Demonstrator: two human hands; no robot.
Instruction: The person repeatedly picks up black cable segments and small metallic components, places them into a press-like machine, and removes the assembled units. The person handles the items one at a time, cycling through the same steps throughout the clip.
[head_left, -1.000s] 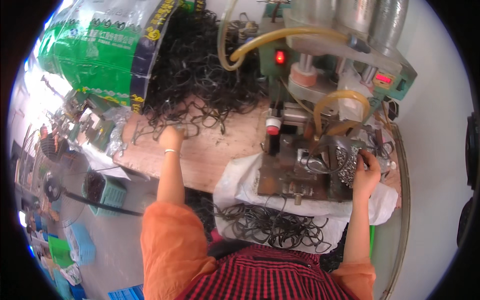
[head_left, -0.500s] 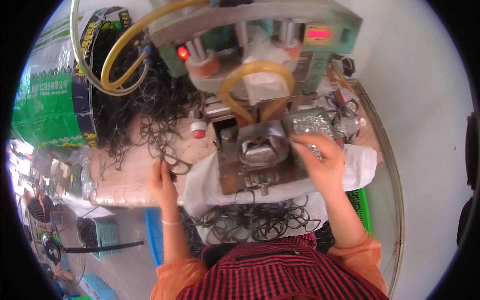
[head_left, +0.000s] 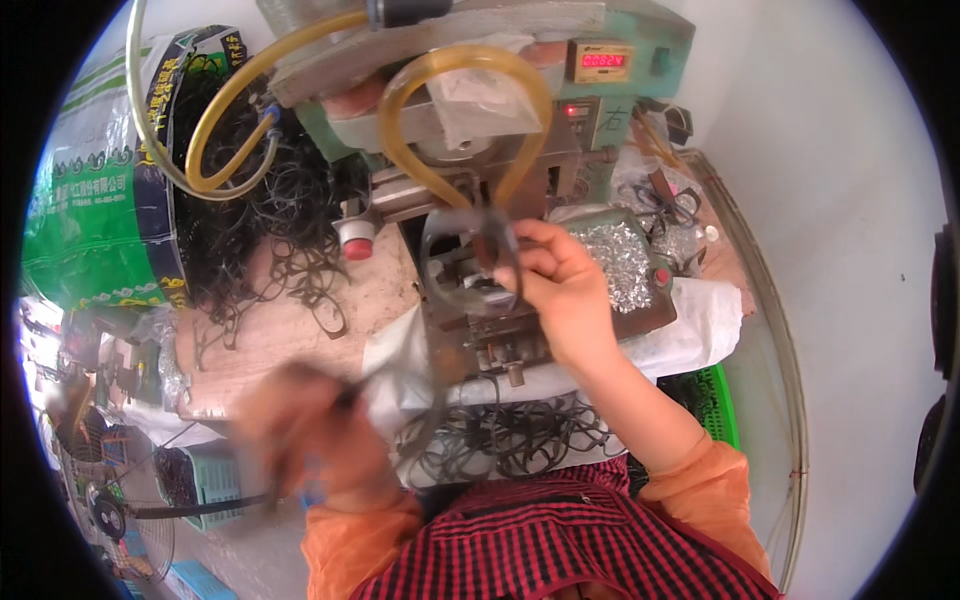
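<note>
My right hand is closed on a dark eyeglass frame, pinching it by one side just above the metal fixture of a green press. The rim in this grip is slightly blurred and covers part of the fixture. Smeared by motion, my left hand is lower down, in front of the table's edge. A second dark eyeglass frame, also blurred, sticks out from its fingers. Below the fixture, a heap of dark eyeglass frames lies on white cloth near my checked apron.
A tray of small shiny metal pieces sits right of the fixture. A yellow hose loops before the press, and a red button stands at its left. More dark frames spill from a green sack.
The right hand has lifted an eyeglass frame off the fixture. My left hand has come away from the table toward me, with a frame picked up. The view has shifted somewhat.
</note>
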